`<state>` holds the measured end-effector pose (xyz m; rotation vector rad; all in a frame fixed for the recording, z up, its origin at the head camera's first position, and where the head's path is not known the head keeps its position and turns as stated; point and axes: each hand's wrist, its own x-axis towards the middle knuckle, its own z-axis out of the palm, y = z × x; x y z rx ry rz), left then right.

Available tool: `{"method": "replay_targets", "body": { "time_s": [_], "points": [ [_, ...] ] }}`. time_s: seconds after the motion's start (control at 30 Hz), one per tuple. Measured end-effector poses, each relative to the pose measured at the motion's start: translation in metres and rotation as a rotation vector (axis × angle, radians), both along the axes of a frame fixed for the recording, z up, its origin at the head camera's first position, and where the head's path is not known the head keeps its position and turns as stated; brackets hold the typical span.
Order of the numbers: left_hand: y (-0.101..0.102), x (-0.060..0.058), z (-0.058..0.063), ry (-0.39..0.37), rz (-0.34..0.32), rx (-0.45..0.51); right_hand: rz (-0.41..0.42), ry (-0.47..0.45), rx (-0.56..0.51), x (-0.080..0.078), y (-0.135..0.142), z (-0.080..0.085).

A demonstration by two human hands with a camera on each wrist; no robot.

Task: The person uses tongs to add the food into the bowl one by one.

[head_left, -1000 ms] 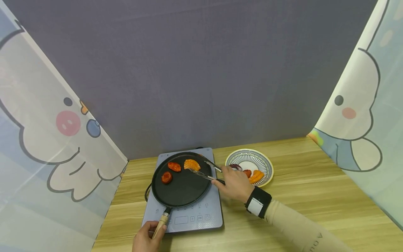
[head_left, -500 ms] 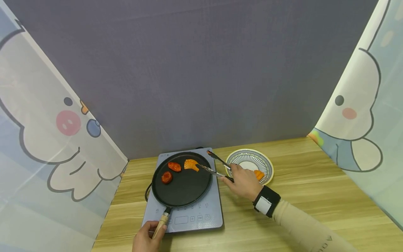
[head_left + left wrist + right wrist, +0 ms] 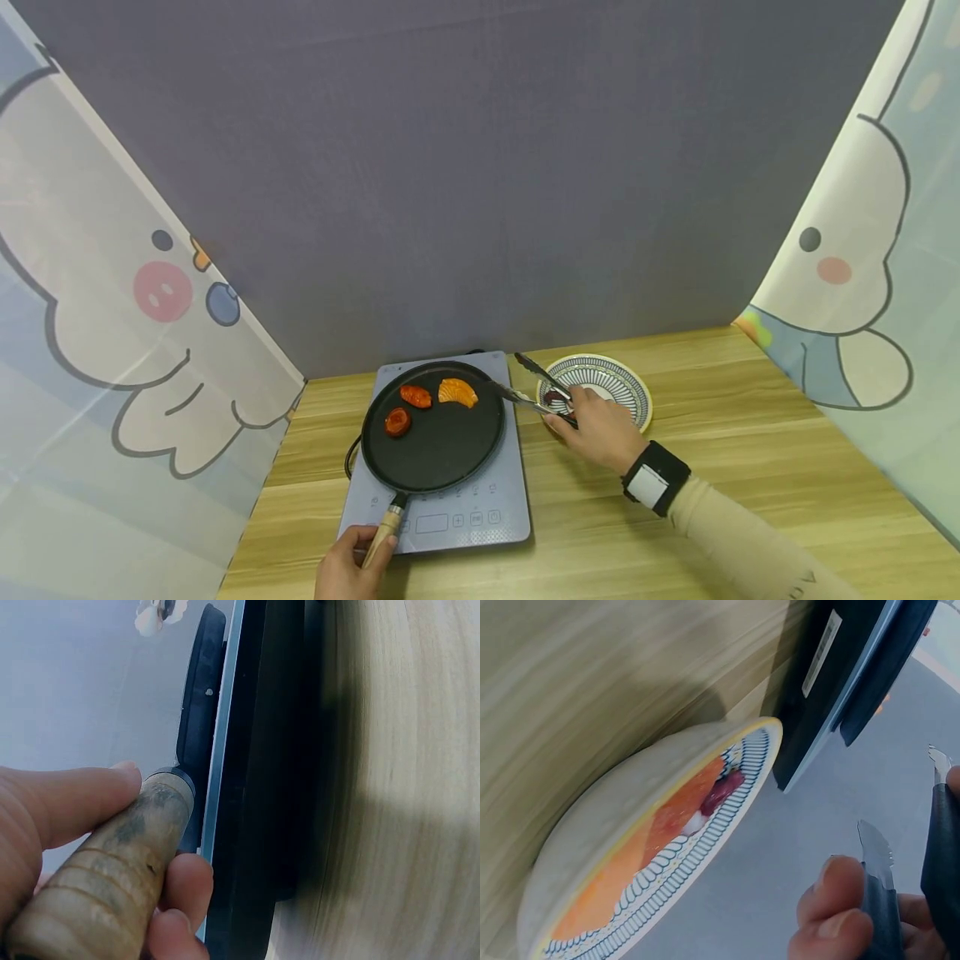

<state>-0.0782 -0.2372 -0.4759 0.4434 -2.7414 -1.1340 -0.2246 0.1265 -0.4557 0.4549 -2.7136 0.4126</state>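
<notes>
In the head view, my left hand (image 3: 348, 568) grips the wooden handle (image 3: 386, 536) of a round black frying pan (image 3: 442, 450), with the thumb along the handle's top. On the pan lie an orange striped slice (image 3: 457, 392), a red oval piece (image 3: 416, 397) and a round red-brown piece (image 3: 397, 422). My right hand (image 3: 596, 432) holds metal tongs (image 3: 528, 403) by their black grips, arms spread, nothing between the tips. One tip overlaps the pan's right edge. Below that hand, a patterned plate (image 3: 633, 392) holds orange pieces (image 3: 600, 900) and a dark red-purple piece (image 3: 724, 791), partly hidden from the head camera.
The pan sits on a grey induction cooker (image 3: 502, 500) with touch keys along its front. Under everything is a wood-grain table (image 3: 712, 417). A grey wall (image 3: 480, 183) stands behind, with cartoon-printed panels (image 3: 832, 250) on both sides.
My right hand has drawn the tongs rightward, away from the orange slice on the pan to over the plate's left side. My left hand and the pan stay put.
</notes>
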Motion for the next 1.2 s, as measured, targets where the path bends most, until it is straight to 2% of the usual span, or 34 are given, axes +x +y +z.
{"method": "replay_targets", "body": {
  "time_s": [0.4, 0.8, 1.2],
  "points": [
    [0.000, 0.000, -0.001, -0.008, 0.007, -0.005, 0.008, -0.035, -0.038, -0.002, 0.021, 0.000],
    [-0.001, 0.000, -0.001, -0.010, 0.007, -0.012, 0.007, -0.022, -0.029, -0.004, 0.032, -0.004],
    [0.000, 0.000, -0.001, -0.004, 0.008, -0.021, -0.046, -0.054, -0.001, -0.007, 0.041, -0.008]
  ]
}}
